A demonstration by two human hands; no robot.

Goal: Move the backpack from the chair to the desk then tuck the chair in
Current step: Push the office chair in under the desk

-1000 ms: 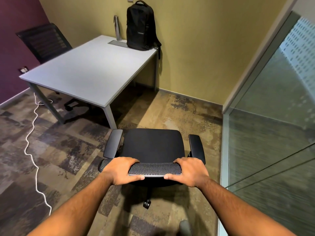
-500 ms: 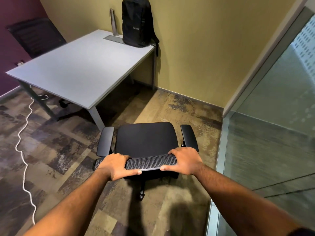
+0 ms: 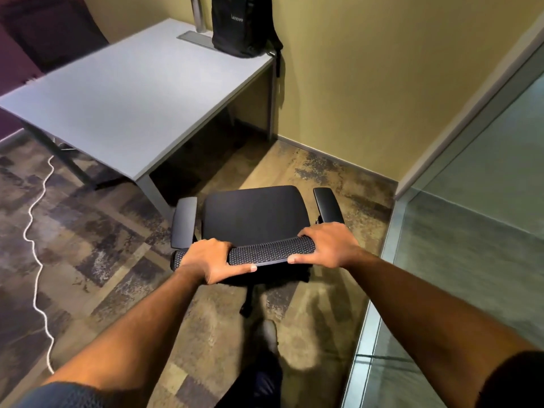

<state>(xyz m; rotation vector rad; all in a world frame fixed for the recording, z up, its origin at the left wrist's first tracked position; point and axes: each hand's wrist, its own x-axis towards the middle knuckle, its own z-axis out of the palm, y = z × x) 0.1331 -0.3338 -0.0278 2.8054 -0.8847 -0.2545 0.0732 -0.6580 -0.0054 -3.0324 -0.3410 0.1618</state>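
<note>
A black office chair point(image 3: 254, 214) with two armrests stands on the carpet just right of the desk's near corner, its seat bare. My left hand point(image 3: 210, 260) grips the left end of the chair's mesh backrest top, and my right hand point(image 3: 326, 245) grips its right end. The black backpack point(image 3: 238, 25) stands upright on the far right corner of the pale grey desk point(image 3: 126, 95), leaning at the yellow wall. The chair's left armrest is close to the desk's near leg.
A metal bottle point(image 3: 198, 13) stands left of the backpack by a cable slot. Another dark chair point(image 3: 59, 33) sits behind the desk at the far left. A white cable point(image 3: 36, 240) snakes over the carpet. A glass partition point(image 3: 471, 260) closes the right side. My foot point(image 3: 266, 334) is below the chair.
The chair has rolled forward toward the desk with both hands still on its backrest. The view has closed in, so the desk and backpack look nearer.
</note>
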